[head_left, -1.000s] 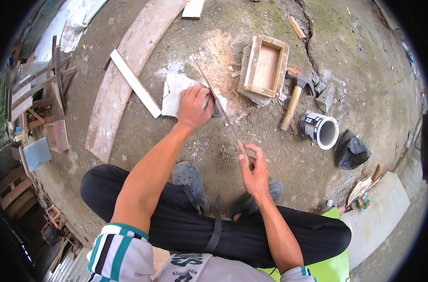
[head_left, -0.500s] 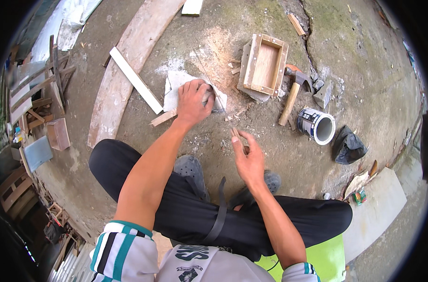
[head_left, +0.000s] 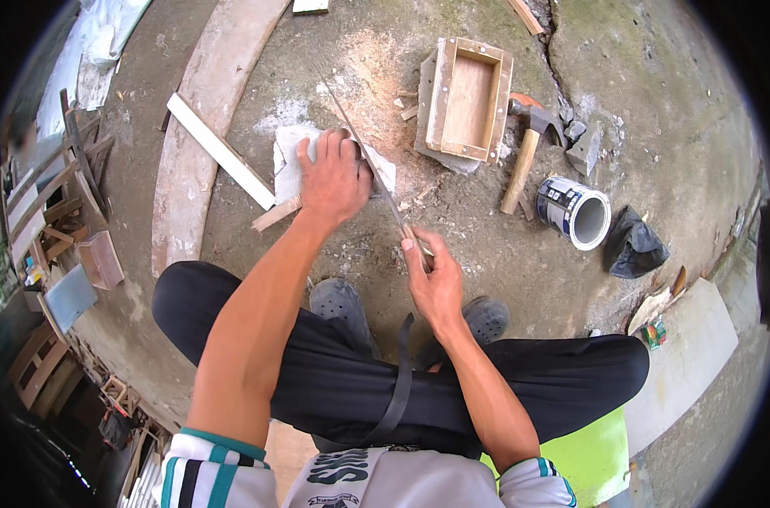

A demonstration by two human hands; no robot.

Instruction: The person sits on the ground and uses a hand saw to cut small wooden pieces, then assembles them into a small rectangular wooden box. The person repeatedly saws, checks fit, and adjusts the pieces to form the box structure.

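My right hand (head_left: 434, 275) is closed round the handle end of a handsaw, its fingers hiding most of the handle. The long thin saw blade (head_left: 361, 146) points up and to the left, seen nearly edge-on, passing close beside my left hand. My left hand (head_left: 336, 176) presses down with bent fingers over a short strip of wood (head_left: 277, 214), whose near end sticks out left of the wrist. Beneath that hand lies a pale, flat slab (head_left: 290, 161). What the left fingertips touch is partly hidden.
Sawdust (head_left: 376, 80) covers the ground beyond the blade. To the right are a nailed wooden box (head_left: 437, 102), a hammer (head_left: 520, 169), a can (head_left: 563, 222) and a black plastic bag (head_left: 635, 245). A white batten (head_left: 220, 151) rests across a long board (head_left: 182, 199) at left.
My right hand has shifted slightly up and left, and the saw blade reaches farther forward past my left hand. The whole view has shifted a little; my left hand stays on the wood.
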